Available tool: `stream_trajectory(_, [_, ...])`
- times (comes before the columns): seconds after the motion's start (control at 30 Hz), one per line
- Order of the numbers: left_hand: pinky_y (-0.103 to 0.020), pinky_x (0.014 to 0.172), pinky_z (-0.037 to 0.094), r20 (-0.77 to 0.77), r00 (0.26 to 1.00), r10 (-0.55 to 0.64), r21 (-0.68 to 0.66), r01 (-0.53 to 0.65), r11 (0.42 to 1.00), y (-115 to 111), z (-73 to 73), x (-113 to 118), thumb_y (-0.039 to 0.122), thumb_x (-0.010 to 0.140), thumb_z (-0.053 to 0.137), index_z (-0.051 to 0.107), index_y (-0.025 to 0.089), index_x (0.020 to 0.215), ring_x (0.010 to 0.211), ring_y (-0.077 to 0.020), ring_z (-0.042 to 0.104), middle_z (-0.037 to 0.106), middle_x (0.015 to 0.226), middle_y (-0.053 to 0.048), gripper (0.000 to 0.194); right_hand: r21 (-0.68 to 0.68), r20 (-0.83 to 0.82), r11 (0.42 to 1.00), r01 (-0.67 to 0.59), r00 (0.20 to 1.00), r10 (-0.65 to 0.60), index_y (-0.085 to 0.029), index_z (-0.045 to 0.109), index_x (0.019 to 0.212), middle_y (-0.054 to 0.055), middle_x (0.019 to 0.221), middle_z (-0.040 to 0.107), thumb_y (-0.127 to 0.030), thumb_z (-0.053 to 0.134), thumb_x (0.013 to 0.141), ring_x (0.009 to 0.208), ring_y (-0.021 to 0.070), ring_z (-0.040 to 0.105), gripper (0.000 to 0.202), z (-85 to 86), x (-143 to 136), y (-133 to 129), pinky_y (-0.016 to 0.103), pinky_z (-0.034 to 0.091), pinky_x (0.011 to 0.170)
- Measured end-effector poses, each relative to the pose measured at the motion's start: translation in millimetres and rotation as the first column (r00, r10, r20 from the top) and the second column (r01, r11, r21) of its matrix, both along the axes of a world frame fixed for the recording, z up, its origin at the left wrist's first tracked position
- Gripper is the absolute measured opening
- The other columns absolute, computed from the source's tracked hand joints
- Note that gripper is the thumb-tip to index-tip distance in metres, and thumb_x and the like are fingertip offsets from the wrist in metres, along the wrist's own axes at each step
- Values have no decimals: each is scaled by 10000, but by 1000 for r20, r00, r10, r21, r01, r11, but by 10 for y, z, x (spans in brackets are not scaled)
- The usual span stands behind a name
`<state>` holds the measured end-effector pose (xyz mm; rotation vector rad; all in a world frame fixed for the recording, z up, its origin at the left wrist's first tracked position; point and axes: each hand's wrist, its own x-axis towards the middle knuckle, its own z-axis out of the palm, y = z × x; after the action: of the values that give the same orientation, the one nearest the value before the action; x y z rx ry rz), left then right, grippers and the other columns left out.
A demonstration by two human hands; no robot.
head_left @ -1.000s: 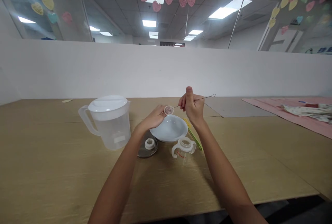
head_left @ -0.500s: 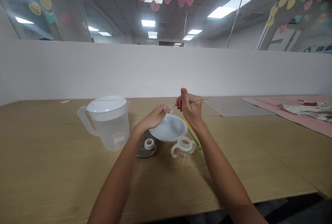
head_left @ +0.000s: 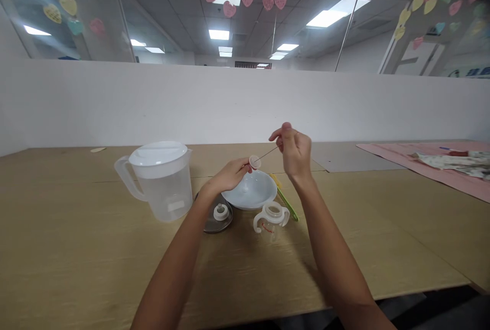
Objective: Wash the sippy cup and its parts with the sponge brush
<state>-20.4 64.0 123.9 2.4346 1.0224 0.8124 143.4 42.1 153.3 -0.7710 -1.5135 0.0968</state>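
Observation:
Above the far rim of a white bowl [head_left: 250,192], my left hand [head_left: 230,174] pinches a small clear round cap [head_left: 254,162]. A thin wire tool [head_left: 268,153] runs from that cap up to my right hand [head_left: 294,151], whose fingers are closed on it. Nearer to me stands a clear baby bottle [head_left: 272,218] with a white two-handled collar and an open top. A white ring with a teat [head_left: 221,212] rests on a round metal tray [head_left: 217,225], partly hidden by my left forearm. Right of the bowl lies a green-handled brush [head_left: 288,203] with a yellow head.
A lidded clear pitcher [head_left: 168,187] stands at the left. On the right are a grey mat [head_left: 356,159] and a pink cloth [head_left: 451,177] with patterned fabric on it. A white wall [head_left: 245,105] rises behind the table.
My right hand has moved up and to the right with the wire tool, which now slants more steeply. My left hand and the cap have shifted slightly right.

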Motion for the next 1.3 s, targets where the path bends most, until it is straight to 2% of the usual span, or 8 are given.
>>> stream_trajectory(0.1, [-254, 788, 405, -13, 1000, -18, -1, 18, 1000, 4, -21, 1, 288, 883, 289, 547, 153, 875, 856, -158, 547, 608, 914, -38, 291, 20, -70, 998, 67, 995, -66, -153, 561, 556, -5, 444, 429, -597, 300, 866, 433, 80, 430, 601, 29, 51, -72, 212, 311, 448])
stream_trajectory(0.3, [-240, 788, 402, 12, 999, -44, 13, 43, 999, -73, 20, 35, 278, 886, 292, 558, 157, 848, 840, -146, 547, 615, 900, -24, 295, 75, 44, 981, 178, 982, -181, -166, 516, 469, 3, 424, 459, -572, 273, 884, 430, 80, 463, 629, -19, 29, 9, 213, 368, 523])
stream_trajectory(0.6, [-252, 767, 417, 62, 997, -37, 23, 36, 999, -48, 41, 53, 279, 878, 311, 556, 152, 857, 800, -145, 546, 615, 884, -35, 277, -117, 318, 985, 128, 944, -85, -180, 523, 550, 23, 496, 514, -548, 189, 907, 500, 113, 494, 612, -182, -147, 242, 225, 342, 557])
stream_trajectory(0.7, [-242, 733, 421, 69, 997, -23, -4, 23, 1000, 4, 12, 25, 314, 885, 305, 555, 149, 874, 778, -138, 543, 613, 874, -34, 299, -37, 351, 973, 227, 915, -200, -178, 552, 685, 10, 543, 517, -508, 178, 926, 516, 112, 473, 554, -144, -95, 189, 221, 285, 539])
stream_trajectory(0.8, [-233, 711, 422, 78, 997, -20, -19, 22, 1000, 9, 20, 0, 328, 887, 301, 557, 154, 891, 763, -131, 542, 611, 873, -32, 309, 45, 390, 945, 324, 865, -315, -175, 516, 667, 11, 544, 494, -470, 158, 940, 511, 111, 443, 539, -93, -7, 141, 225, 242, 532])
stream_trajectory(0.93, [-232, 697, 420, 74, 997, 30, 15, -32, 999, -43, 73, -19, 299, 875, 320, 556, 155, 841, 758, -134, 542, 610, 861, -30, 278, 24, 522, 894, 448, 757, -394, -176, 500, 694, 18, 536, 486, -401, 182, 953, 489, 128, 422, 467, -86, 2, 145, 242, 190, 514])
stream_trajectory(1.1, [-233, 707, 423, 75, 997, 1, 19, -2, 1000, -89, 118, -16, 278, 858, 344, 552, 148, 821, 757, -134, 537, 604, 844, -26, 248, -38, 631, 904, 426, 712, -309, -179, 511, 756, 26, 598, 529, -341, 261, 943, 510, 126, 424, 352, -154, -123, 177, 241, 172, 518])
stream_trajectory(1.3, [-224, 685, 416, 104, 993, -48, -29, 52, 998, -14, 76, -68, 325, 864, 351, 562, 148, 858, 740, -125, 526, 591, 823, -21, 276, -182, 490, 969, 170, 870, -61, -161, 381, 542, -32, 493, 379, -368, 380, 879, 487, 77, 326, 396, -142, -56, 193, 211, 195, 503])
